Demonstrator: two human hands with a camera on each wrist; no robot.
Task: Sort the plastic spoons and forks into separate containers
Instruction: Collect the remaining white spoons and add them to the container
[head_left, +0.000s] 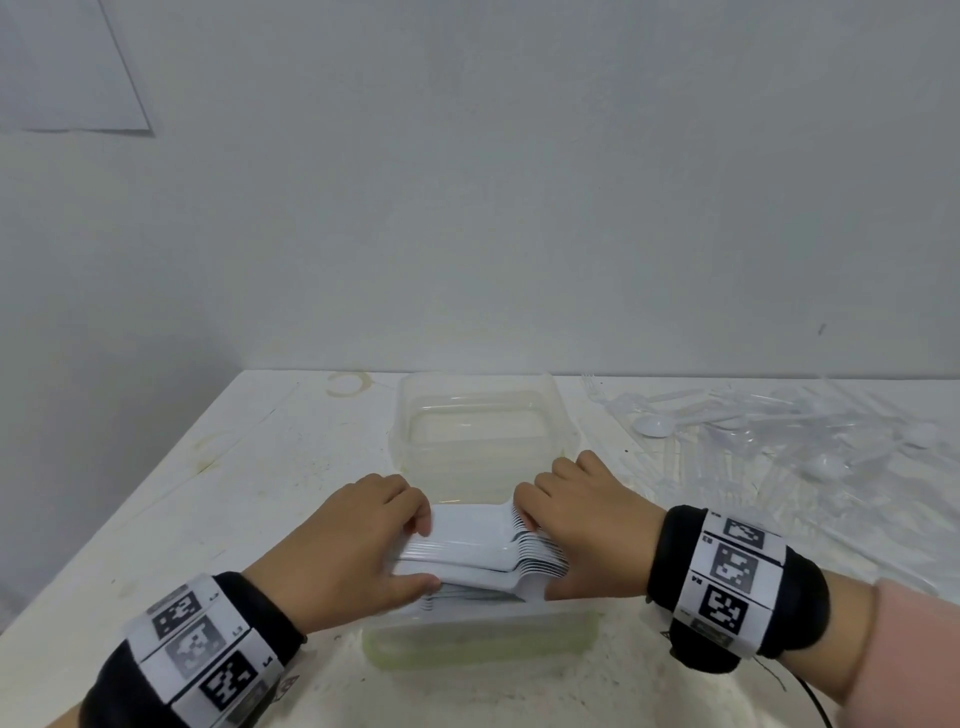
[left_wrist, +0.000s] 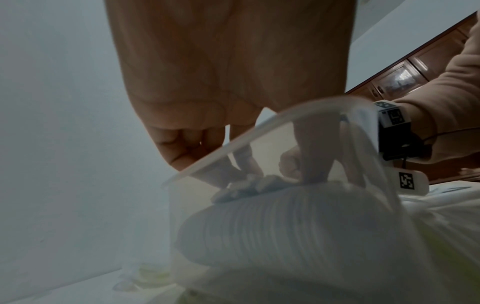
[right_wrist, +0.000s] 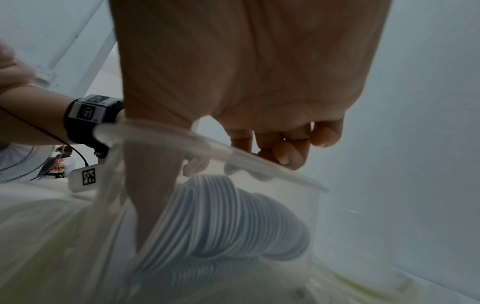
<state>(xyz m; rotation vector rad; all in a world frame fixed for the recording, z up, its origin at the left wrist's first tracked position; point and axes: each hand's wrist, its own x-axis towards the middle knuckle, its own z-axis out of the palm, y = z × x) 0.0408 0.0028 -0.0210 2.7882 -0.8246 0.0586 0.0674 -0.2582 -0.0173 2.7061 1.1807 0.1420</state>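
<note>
Stack of white plastic spoons (head_left: 478, 553): nested tight, bowls overlapping like scales at my right-hand end, handles running toward my left hand. Edges show as fine parallel ribs in both wrist views (left_wrist: 280, 222) (right_wrist: 233, 214). Opaque white, glossy. A second layer of nested spoons lies directly under the top bundle.

The stack sits between my two hands, low inside the near clear container (head_left: 483, 644), whose base has a yellowish-green tint. Its rim crosses in front of my fingers in both wrist views.

Left hand (head_left: 353, 540): fingers curled over the far side of the handle end, thumb pressed against the near side; clamped on the stack. Right hand (head_left: 587, 519): fingers curled over the bowl end, thumb on the near side; also clamped on the stack.

Beyond my fingertips: a second clear container (head_left: 483, 415), just behind the near one. No cutlery visible in it.

Out past my right hand: a loose pile of translucent forks and spoons (head_left: 779, 431) spread on the white table (head_left: 234, 493). Individual pieces are hard to separate; one white spoon bowl sits at its near-left edge.

Tagged black bands on both wrists.
</note>
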